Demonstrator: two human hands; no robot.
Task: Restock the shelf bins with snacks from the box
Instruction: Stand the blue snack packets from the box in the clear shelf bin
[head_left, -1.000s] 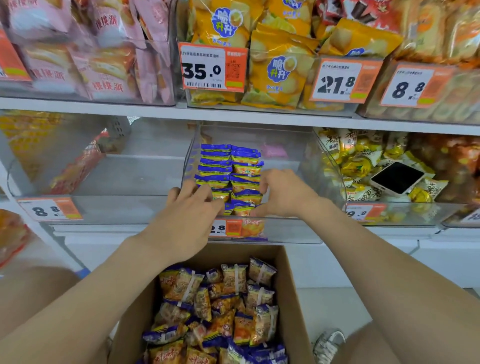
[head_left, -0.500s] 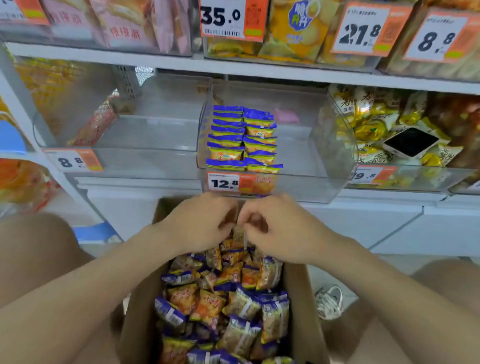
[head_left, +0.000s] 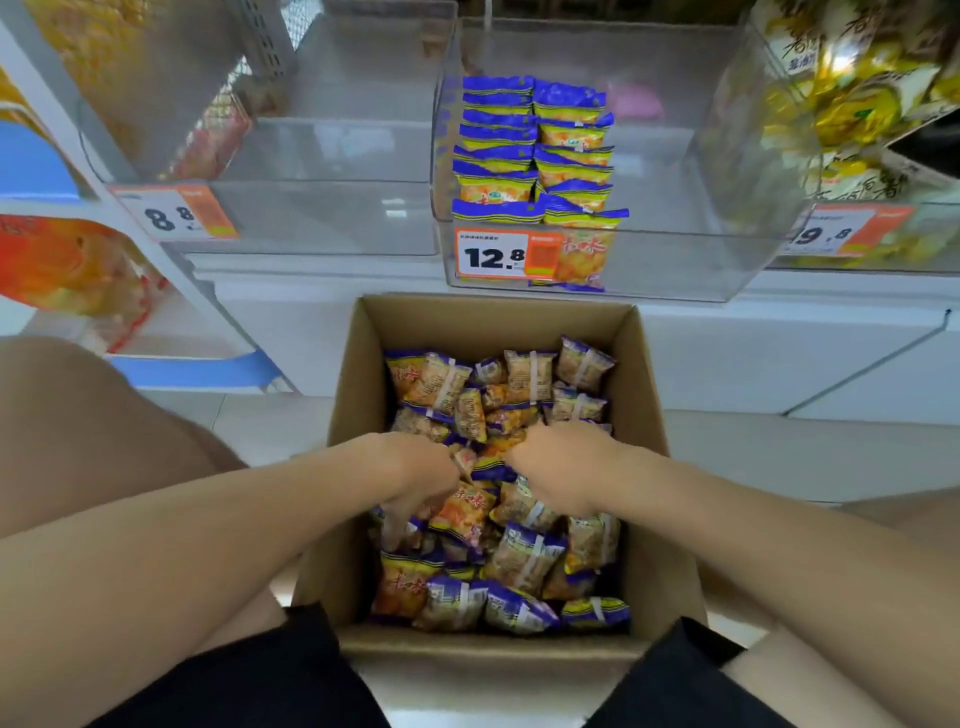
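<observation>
Both hands have come down from the bin (head_left: 727, 249) beyond the box's far wall into the box (head_left: 353, 415). A second ago they were at the stack (head_left: 530, 150), half a second ago over the box's far rim, and now we find them among the loose snacks (head_left: 524, 556) at the box's middle. The left hand (head_left: 415, 470) curls its fingers round snacks, while the right hand (head_left: 563, 465) bends its fingers into the pile, and we cannot tell whether they grip. We judge one load shelved and the next pickup begun, with the bin still largely unfilled.
</observation>
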